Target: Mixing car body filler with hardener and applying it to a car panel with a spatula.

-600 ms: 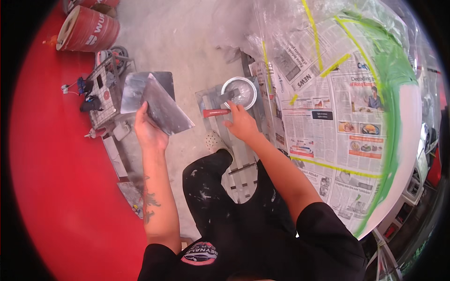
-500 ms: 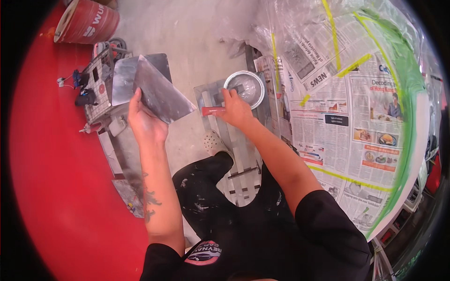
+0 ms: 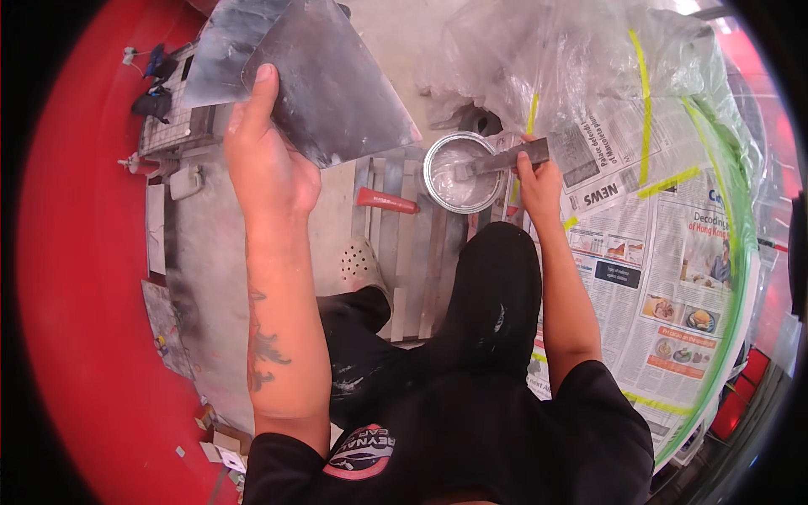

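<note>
Here a metal plate [image 3: 324, 80] is gripped by the left hand [image 3: 265, 160], while a putty knife [image 3: 501, 160], clasped in the right hand [image 3: 539, 181], is dipped into the round tin [image 3: 459, 172].

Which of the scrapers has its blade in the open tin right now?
The narrow scraper in the right hand; its blade dips into the round tin. The broad flat blades stay raised in the left hand.
</note>
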{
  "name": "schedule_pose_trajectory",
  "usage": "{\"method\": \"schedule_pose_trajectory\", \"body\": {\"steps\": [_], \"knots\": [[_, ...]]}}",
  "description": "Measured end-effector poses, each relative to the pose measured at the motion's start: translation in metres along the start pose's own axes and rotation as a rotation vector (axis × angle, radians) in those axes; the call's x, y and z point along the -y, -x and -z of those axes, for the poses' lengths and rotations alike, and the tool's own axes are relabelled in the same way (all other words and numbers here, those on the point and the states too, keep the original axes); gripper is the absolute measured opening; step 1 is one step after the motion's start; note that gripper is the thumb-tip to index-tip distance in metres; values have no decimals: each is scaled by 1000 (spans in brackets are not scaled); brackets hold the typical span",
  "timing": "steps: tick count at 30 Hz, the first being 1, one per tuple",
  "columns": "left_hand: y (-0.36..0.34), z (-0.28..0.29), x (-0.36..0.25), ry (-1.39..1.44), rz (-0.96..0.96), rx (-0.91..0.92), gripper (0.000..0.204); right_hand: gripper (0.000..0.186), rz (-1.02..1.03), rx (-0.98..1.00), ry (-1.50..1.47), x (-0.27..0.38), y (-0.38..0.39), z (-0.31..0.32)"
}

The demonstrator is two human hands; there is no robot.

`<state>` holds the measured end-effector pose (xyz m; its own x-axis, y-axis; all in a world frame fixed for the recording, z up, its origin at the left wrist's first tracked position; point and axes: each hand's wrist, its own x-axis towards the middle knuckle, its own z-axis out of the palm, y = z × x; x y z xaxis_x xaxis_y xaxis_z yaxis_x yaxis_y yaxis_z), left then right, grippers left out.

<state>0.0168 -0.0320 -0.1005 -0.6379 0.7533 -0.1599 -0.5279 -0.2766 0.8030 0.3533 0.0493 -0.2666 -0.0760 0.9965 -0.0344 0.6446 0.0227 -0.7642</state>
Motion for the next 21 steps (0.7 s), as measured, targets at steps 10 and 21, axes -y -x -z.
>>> {"method": "schedule_pose_trajectory", "body": {"steps": [10, 21], "knots": [[10, 0, -18, 146, -24, 57, 25, 34, 177, 191, 9, 15, 11, 6], [25, 6, -19, 126, 27, 59, 32, 19, 574, 217, 151, 41, 17, 15]]}}
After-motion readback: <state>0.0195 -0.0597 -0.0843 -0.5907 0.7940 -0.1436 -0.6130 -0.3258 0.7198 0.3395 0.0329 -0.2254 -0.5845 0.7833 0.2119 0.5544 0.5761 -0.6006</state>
